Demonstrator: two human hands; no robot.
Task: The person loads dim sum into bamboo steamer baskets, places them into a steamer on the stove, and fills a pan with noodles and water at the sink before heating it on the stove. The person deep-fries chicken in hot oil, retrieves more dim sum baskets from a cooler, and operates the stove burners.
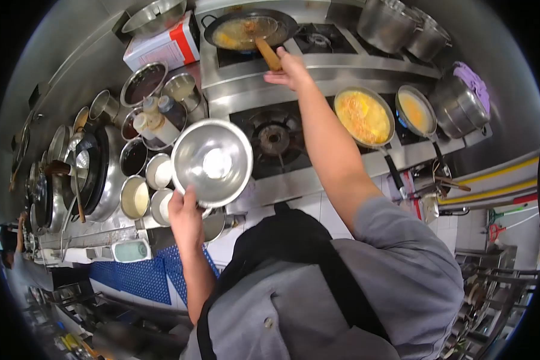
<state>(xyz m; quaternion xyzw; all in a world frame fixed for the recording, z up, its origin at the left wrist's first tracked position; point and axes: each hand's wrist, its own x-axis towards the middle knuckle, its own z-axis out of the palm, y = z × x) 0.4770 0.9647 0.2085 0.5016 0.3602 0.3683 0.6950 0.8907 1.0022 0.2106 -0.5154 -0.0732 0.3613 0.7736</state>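
My left hand [187, 217] is closed on the near rim of a shiny metal mixing bowl [207, 144], which looks bare inside. My right hand [289, 71] reaches far forward and grips the wooden handle [267, 54] of a strainer. The strainer's round head [259, 27] rests in a dark wok [287, 21] at the back burner, over liquid with yellow-orange bits. To the right of my forearm, a frying pan [361, 115] holds a yellow egg-like mixture with orange shreds. Next to it, a smaller pan [415, 111] has orange-yellow liquid over a lit flame.
An unlit burner [273, 138] lies between my arms. Squeeze bottles [153, 120], seasoning containers [136, 200] and stacked woks [93, 174] crowd the left. Large pots [390, 24] stand at the back right, and a pot with a purple cloth [473, 84] at the right. Another person [27, 270] is at far left.
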